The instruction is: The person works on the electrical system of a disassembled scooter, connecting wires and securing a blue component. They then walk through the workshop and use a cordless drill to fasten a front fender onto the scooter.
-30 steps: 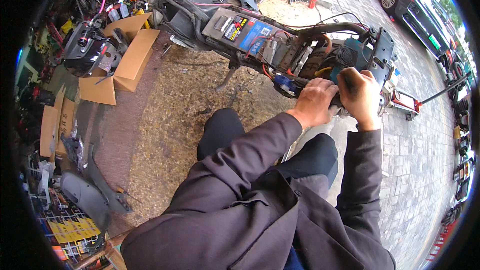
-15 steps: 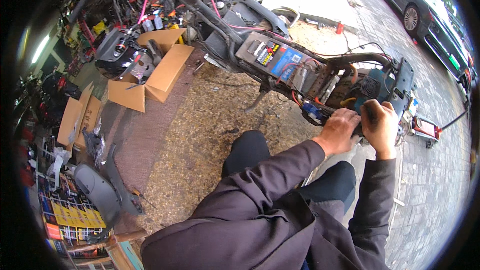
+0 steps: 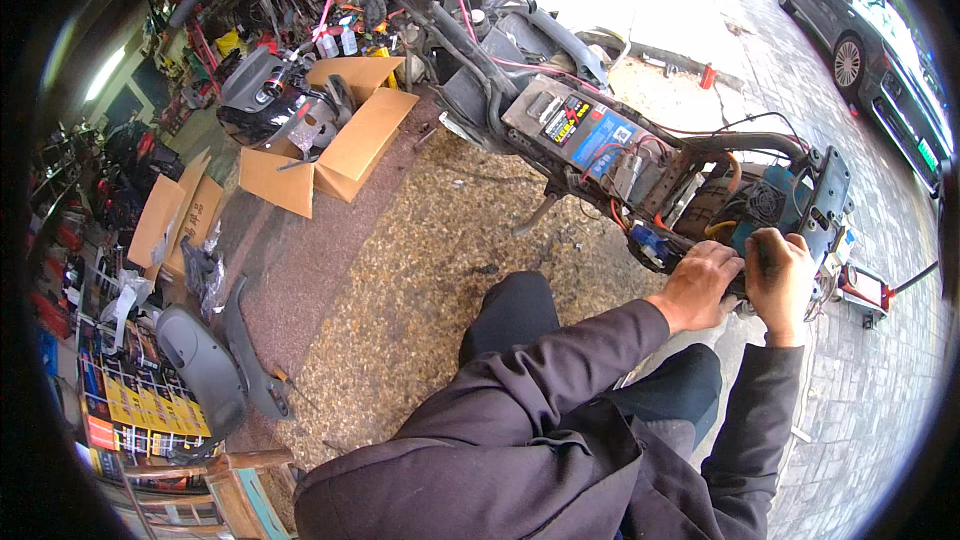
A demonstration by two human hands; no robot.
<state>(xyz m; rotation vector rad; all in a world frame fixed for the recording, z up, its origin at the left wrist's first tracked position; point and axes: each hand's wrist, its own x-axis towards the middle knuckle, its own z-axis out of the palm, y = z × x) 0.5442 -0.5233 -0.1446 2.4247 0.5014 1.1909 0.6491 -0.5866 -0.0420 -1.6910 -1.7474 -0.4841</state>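
A stripped scooter frame [image 3: 690,180] runs across in front of me, its bodywork off and its wiring bare. At its rear right end, my left hand [image 3: 703,285] is closed against the near side, fingers curled over something dark. Right beside it, my right hand [image 3: 780,280] is closed too, its blackened fingers bent inward. What either one grips is hidden by the fingers. Just beyond them sits a blue boxed unit with a round fan grille [image 3: 765,202]. A battery [image 3: 570,125] with a blue label lies in the frame, and a blue connector [image 3: 650,240] hangs near my left hand.
Open cardboard boxes [image 3: 368,145] stand at the left, one beside a dark grey scooter cover [image 3: 250,90]. Grey plastic panels [image 3: 200,360] lie lower left near a wooden stool [image 3: 245,490]. A red jack [image 3: 865,288] is at the right; a dark car [image 3: 870,50] is parked beyond.
The whole view has shifted, so the scene sits slightly right and lower. Both hands stay at the same place on the scooter frame, with little change in their grip.
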